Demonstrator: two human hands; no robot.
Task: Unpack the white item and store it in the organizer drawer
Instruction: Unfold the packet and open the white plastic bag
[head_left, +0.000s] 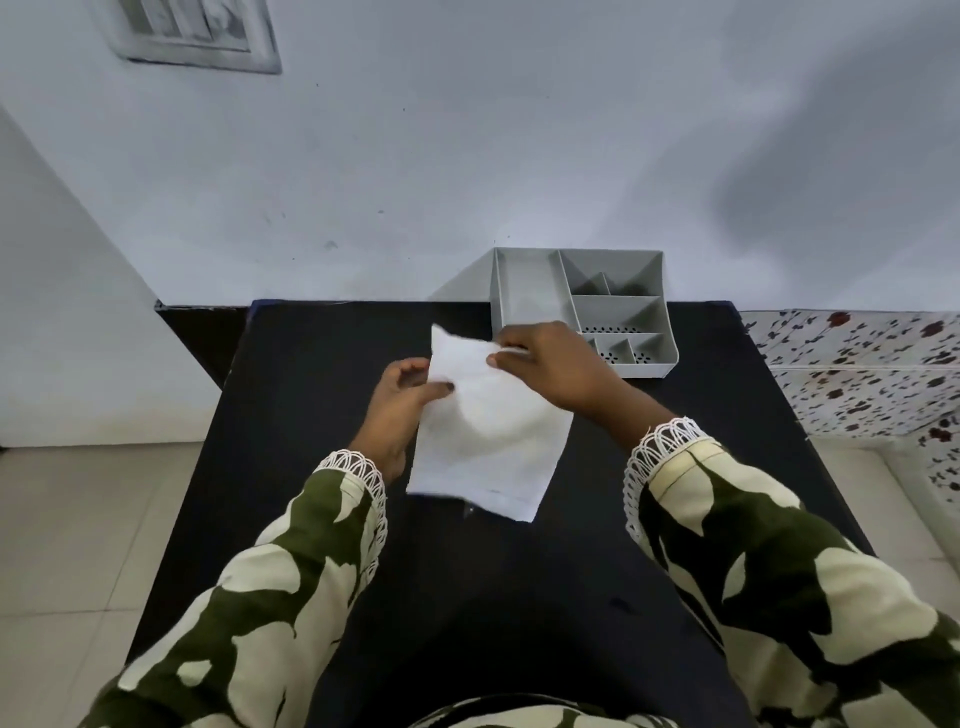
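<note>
A white flat packet (488, 441) lies tilted over the middle of the black table (311, 415), its lower end resting on the surface. My left hand (400, 410) pinches its upper left edge. My right hand (556, 364) pinches the top right edge. Something rounded bulges inside the packet; I cannot tell what it is. The grey organizer (535, 291) with several compartments stands at the table's far edge, just behind my right hand, and its compartments look empty.
A pale wall rises right behind the table. A floral-patterned cloth (857, 364) covers a surface to the right. Tiled floor shows on the left and right of the table.
</note>
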